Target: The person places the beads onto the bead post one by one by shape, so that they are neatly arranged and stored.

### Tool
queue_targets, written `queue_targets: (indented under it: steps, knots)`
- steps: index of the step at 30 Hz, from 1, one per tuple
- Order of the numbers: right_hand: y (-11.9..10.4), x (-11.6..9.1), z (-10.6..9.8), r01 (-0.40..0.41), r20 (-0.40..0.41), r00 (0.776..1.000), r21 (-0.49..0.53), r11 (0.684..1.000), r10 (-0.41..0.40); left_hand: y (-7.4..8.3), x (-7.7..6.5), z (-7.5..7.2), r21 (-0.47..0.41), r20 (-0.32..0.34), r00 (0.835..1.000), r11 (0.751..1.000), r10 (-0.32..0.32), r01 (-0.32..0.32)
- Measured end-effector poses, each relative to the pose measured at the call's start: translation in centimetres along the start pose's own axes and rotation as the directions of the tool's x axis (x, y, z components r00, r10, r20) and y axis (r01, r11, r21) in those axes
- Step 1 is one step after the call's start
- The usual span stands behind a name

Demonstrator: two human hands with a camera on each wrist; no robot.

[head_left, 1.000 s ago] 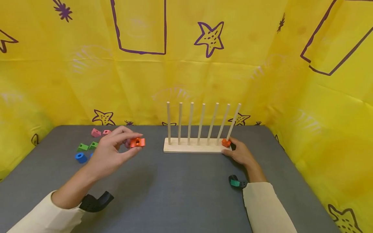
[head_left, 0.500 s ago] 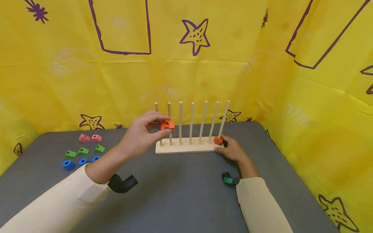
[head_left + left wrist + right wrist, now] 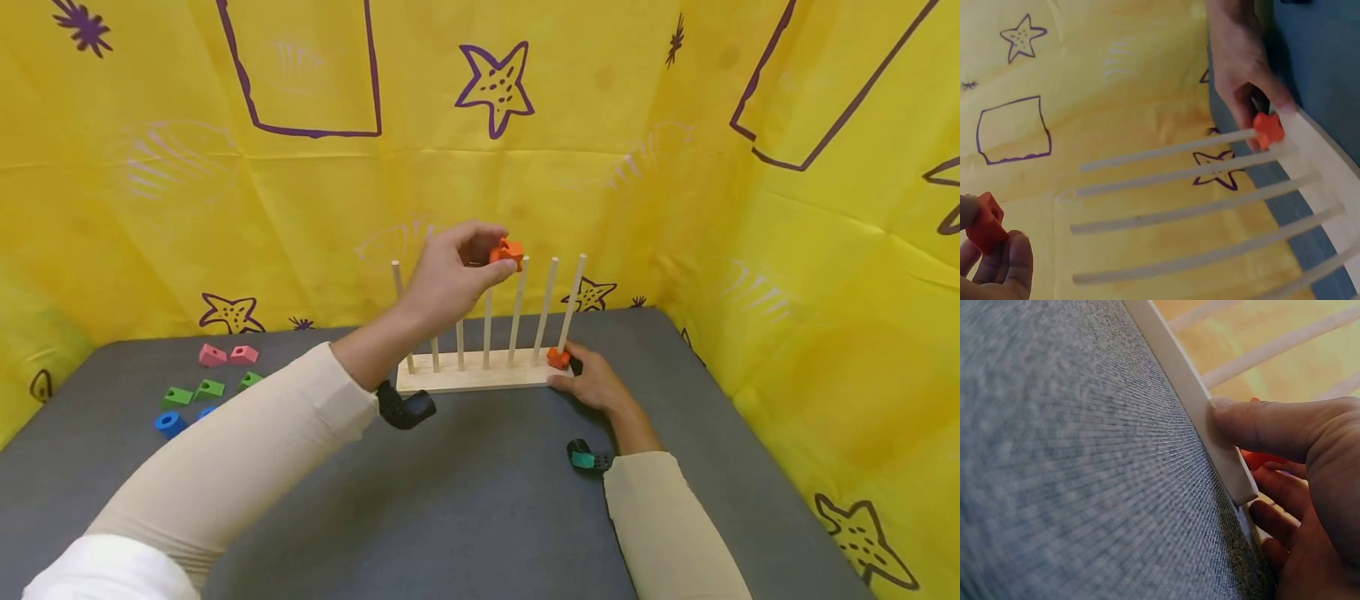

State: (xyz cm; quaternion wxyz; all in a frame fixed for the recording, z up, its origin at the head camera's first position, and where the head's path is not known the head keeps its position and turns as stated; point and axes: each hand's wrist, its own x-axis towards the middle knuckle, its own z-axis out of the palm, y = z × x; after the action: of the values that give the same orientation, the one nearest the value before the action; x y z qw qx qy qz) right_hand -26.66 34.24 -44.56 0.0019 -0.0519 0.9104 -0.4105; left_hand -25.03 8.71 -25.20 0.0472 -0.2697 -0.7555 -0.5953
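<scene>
My left hand (image 3: 447,279) pinches an orange block (image 3: 509,253) with a hole through it, between thumb and fingers. It is raised to about the height of the peg tops, over the middle of a wooden peg rack (image 3: 472,381) with a row of upright pegs. At the foot of the rightmost peg sits an orange star-shaped block (image 3: 1268,130). My right hand (image 3: 597,385) grips the rack's right end, its thumb on the front edge of the base (image 3: 1210,434) and its fingers behind. The left forearm and hand cover parts of the left-hand pegs.
On the left of the grey table (image 3: 450,517) lie pink blocks (image 3: 243,355), green blocks (image 3: 210,389) and blue cylinders (image 3: 170,425), some partly behind my left sleeve. A yellow patterned cloth (image 3: 315,200) hangs behind and at the sides.
Carrying the orange block, my left hand has moved right and up, from left of the rack to above its middle. My right hand keeps its grip on the rack. The head view has shifted right.
</scene>
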Motion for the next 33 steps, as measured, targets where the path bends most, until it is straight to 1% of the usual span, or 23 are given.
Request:
queue_targets:
  steps: [3, 6, 8, 11, 19, 26, 33]
  knots:
    - [0.0, -0.1, -0.2, 0.006, -0.002, 1.000, 0.000, 1.000, -0.006, 0.0, 1.5, 1.2, -0.059, -0.036, 0.999, 0.998, -0.025, 0.023]
    - [0.0, -0.1, -0.2, 0.019, -0.005, 1.000, 0.007, 1.000, -0.018, -0.1, 2.7, 2.4, -0.097, -0.069, 0.996, 0.994, -0.051, 0.044]
    - [0.0, -0.2, -0.2, 0.033, -0.004, 0.999, 0.009, 0.999, -0.033, -0.2, 3.4, 3.1, -0.120, -0.077, 0.995, 0.991, -0.067, 0.057]
    - [0.0, -0.1, -0.1, 0.050, -0.011, 0.999, 0.012, 0.999, -0.050, -0.3, 4.3, 4.0, -0.135, -0.068, 0.994, 0.988, -0.080, 0.070]
    - [0.2, 0.1, 0.1, 0.115, -0.027, 0.993, 0.022, 0.993, -0.114, -0.2, 5.4, 6.0, -0.091, -0.036, 0.995, 0.991, -0.097, 0.093]
    - [0.4, -0.1, 0.1, 0.096, -0.027, 0.995, 0.041, 0.995, -0.095, -0.3, 6.5, 8.0, -0.020, 0.023, 0.995, 0.995, -0.094, 0.094]
    - [0.4, 0.1, 0.1, 0.088, -0.032, 0.996, 0.054, 0.995, -0.086, -0.8, 7.4, 8.8, 0.030, 0.023, 0.996, 0.996, -0.088, 0.087]
